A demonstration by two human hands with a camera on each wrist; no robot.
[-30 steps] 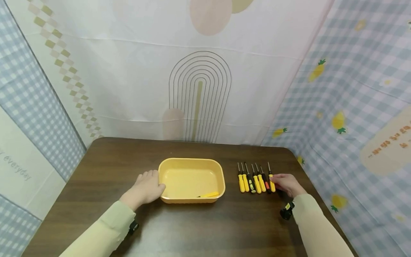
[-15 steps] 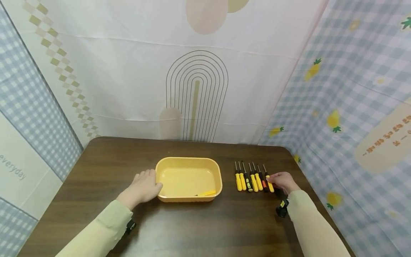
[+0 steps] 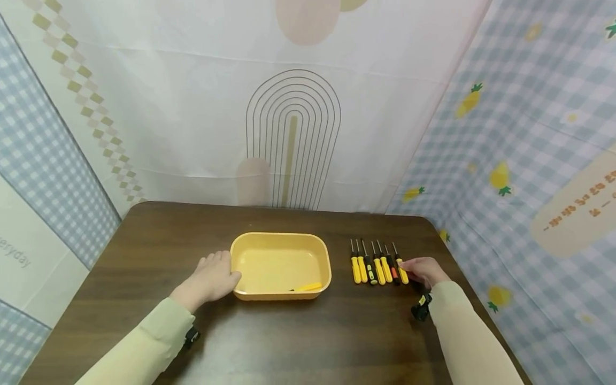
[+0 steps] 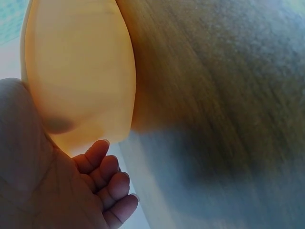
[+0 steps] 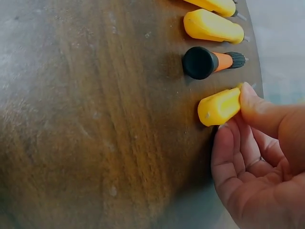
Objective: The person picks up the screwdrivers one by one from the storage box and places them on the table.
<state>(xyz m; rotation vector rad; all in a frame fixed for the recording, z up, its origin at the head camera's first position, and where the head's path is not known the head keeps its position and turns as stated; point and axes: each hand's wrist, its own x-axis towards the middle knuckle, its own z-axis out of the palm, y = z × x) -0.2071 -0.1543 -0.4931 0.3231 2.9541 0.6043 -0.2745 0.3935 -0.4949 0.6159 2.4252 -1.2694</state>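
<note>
My left hand (image 3: 210, 280) holds the left end of a yellow plastic basin (image 3: 281, 235). In the left wrist view its curled fingers (image 4: 109, 186) lie at the basin's outer end. A yellow-handled screwdriver (image 3: 308, 287) lies inside along the basin's front wall. My right hand (image 3: 425, 271) pinches the rightmost screwdriver (image 5: 219, 107) of a row between thumb and forefinger, its shaft pointing to the back. Just left of it lies a black screwdriver with an orange-red band (image 5: 222, 62).
Several more screwdrivers lie side by side in the row, yellow-handled ones (image 3: 356, 270) and a black-and-green one (image 3: 370, 271). The dark wooden table (image 3: 308, 342) ends at printed cloth hangings (image 3: 212, 123) behind and on both sides.
The pinched screwdriver has shifted slightly left toward the row and turned, now lying nearly parallel to its neighbour. My left hand stays on the basin; the head view has drifted a little.
</note>
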